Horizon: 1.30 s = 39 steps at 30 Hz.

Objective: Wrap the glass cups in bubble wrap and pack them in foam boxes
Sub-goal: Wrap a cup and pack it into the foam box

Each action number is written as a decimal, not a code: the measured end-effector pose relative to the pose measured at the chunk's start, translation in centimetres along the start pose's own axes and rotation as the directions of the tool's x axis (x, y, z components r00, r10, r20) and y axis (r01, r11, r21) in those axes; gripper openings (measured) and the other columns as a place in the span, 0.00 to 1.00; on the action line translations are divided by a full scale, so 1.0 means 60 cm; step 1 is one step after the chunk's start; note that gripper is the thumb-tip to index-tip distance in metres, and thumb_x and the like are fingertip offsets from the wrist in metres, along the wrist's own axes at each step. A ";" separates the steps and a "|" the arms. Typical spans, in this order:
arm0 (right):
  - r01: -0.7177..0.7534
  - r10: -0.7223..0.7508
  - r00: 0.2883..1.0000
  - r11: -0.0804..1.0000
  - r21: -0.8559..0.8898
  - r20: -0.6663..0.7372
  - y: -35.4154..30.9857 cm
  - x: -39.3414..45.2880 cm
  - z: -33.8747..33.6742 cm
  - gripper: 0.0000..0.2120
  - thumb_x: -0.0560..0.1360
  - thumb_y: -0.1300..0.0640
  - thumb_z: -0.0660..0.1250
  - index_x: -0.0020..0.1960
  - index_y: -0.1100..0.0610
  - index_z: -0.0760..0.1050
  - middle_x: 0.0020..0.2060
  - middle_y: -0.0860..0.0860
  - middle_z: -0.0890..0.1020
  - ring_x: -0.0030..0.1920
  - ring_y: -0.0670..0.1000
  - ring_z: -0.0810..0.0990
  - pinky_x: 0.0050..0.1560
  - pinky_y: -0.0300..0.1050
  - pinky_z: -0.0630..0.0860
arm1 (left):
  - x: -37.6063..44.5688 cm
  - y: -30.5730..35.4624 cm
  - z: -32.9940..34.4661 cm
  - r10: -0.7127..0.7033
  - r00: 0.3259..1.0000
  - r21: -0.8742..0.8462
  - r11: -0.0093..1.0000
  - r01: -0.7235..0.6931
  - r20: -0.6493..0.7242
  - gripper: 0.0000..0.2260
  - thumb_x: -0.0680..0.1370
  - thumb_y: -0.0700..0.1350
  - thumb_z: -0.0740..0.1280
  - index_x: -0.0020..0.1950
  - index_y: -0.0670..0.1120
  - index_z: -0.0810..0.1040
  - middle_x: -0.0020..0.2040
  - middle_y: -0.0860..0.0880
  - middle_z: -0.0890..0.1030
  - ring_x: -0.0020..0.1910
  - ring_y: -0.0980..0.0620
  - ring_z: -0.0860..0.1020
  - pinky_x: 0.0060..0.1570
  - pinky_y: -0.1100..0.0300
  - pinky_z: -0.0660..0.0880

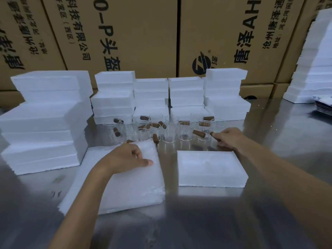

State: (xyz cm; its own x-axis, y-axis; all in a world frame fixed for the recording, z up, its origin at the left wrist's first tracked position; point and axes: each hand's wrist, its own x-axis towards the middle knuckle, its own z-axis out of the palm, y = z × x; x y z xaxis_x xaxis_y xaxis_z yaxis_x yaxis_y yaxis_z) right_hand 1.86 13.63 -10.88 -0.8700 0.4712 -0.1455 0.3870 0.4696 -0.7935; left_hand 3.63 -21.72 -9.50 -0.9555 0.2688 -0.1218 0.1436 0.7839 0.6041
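A: Left hand [128,157], centre of frame. State?

B: Fingers curled, resting on the far end of the bubble wrap stack [125,184], thumb stretched flat toward the right edge. Looks like a pinch on the top sheet, but I cannot tell for certain.

A: And the stack itself?

B: Lies on the steel table [179,221], lower centre, just left of an open foam box [210,169]. Small gap between the two.

A: Right hand [228,139]?

B: Right of centre, just behind the foam box's far edge. Fingers closed round a brown handle [214,136] of one glass cup [204,133] at the right end of the group.

A: The cups?

B: A cluster of clear glass cups [161,130] with brown handles, mid-frame, standing on the table between the hands and the back row. Handles point in all directions.

A: Back row?

B: Foam box stacks [168,94] across the middle of the frame, a taller, wider pile [45,119] at the left. Another white stack [314,69] leans at the upper right edge. Cardboard cartons [143,33] with printed lettering fill the top of the frame.
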 end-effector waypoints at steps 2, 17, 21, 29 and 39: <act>0.006 -0.005 1.000 0.998 -0.068 0.010 -0.009 0.006 0.014 0.18 0.76 0.49 0.71 0.48 0.66 0.81 0.39 0.59 0.83 0.39 0.54 0.78 0.45 0.46 0.75 | 0.001 -0.001 -0.001 0.007 0.999 0.007 1.000 -0.007 0.034 0.17 0.67 0.60 0.78 0.38 0.49 0.78 0.32 0.56 0.73 0.32 0.58 0.71 0.34 0.64 0.66; 0.482 -0.475 0.875 0.831 0.278 -0.098 -0.071 -0.182 0.047 0.11 0.82 0.53 0.61 0.49 0.57 0.79 0.34 0.43 0.77 0.36 0.42 0.75 0.40 0.39 0.71 | -0.003 -0.002 -0.004 0.257 0.923 -0.087 0.953 -0.292 -0.287 0.11 0.81 0.37 0.65 0.41 0.50 0.77 0.44 0.54 0.76 0.40 0.58 0.72 0.41 0.71 0.67; 0.505 -0.603 0.790 0.741 0.444 0.108 -0.089 -0.229 0.097 0.09 0.82 0.56 0.61 0.51 0.58 0.80 0.33 0.42 0.76 0.36 0.42 0.73 0.40 0.39 0.71 | -0.017 0.020 -0.004 0.383 0.801 -0.014 0.899 -0.437 -0.461 0.14 0.80 0.36 0.64 0.41 0.53 0.74 0.43 0.55 0.74 0.44 0.58 0.70 0.44 0.71 0.65; 0.493 -0.576 0.817 0.726 0.480 0.032 -0.074 -0.240 0.139 0.11 0.83 0.54 0.59 0.48 0.54 0.79 0.28 0.41 0.72 0.32 0.44 0.69 0.39 0.39 0.67 | -0.029 0.036 -0.006 0.321 0.550 -0.004 0.861 -0.508 -0.771 0.09 0.82 0.36 0.58 0.50 0.48 0.74 0.47 0.52 0.78 0.50 0.50 0.75 0.51 0.64 0.69; 0.518 -0.555 0.830 0.731 0.445 -0.053 -0.044 -0.232 0.129 0.08 0.82 0.54 0.61 0.49 0.51 0.78 0.38 0.47 0.80 0.35 0.43 0.74 0.41 0.38 0.72 | -0.023 0.042 0.018 0.347 0.648 -0.079 0.842 -0.534 -0.678 0.08 0.84 0.37 0.56 0.50 0.47 0.72 0.44 0.50 0.75 0.45 0.50 0.72 0.47 0.62 0.68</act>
State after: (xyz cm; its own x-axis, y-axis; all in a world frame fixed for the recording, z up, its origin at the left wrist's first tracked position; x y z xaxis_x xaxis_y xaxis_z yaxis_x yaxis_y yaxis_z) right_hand 10.60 0.06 -11.36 -0.9207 0.1700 0.3514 -0.3035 0.2545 -0.9182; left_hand 5.62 -19.49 -8.65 -0.7440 0.0666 0.6649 0.6105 0.4723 0.6358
